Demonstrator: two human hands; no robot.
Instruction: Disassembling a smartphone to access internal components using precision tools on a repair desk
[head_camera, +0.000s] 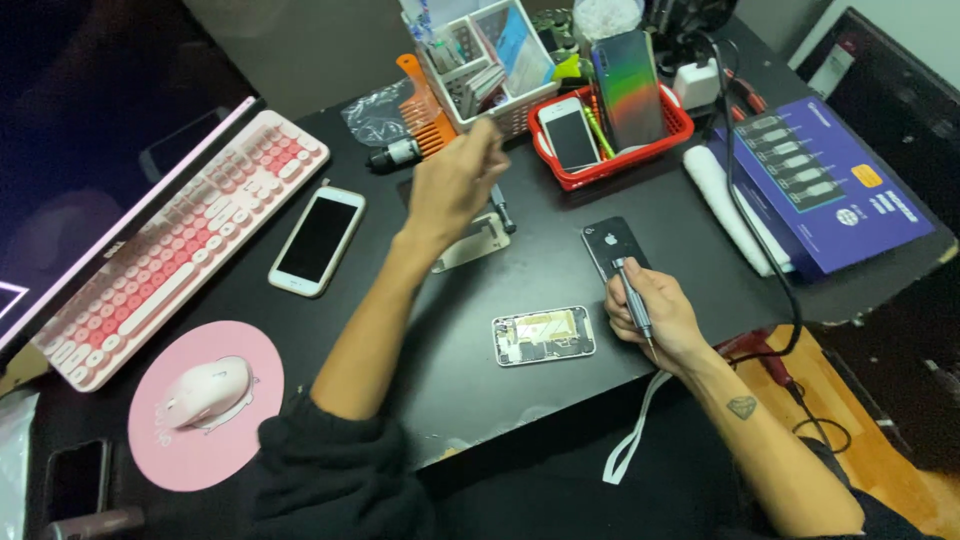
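My right hand (655, 315) grips a slim grey screwdriver (631, 295) near the desk's front edge, its tip pointing up toward a black phone back cover (612, 243). Left of that hand lies an opened phone body (543, 335) with its insides showing. My left hand (455, 180) is raised over the desk middle, reaching toward a white organizer basket (480, 75); its fingers are blurred and curled, and I cannot tell whether they hold anything. Under it lie a dark pen-like tool (500, 208) and a metal phone stand (475, 245).
A red tray (615, 160) holds two phones. A white phone (318, 241) lies face up beside a pink keyboard (170, 245). A pink mouse (208, 390) sits on a round pad. A blue tool box (825, 185), white cloth and black cable lie at right.
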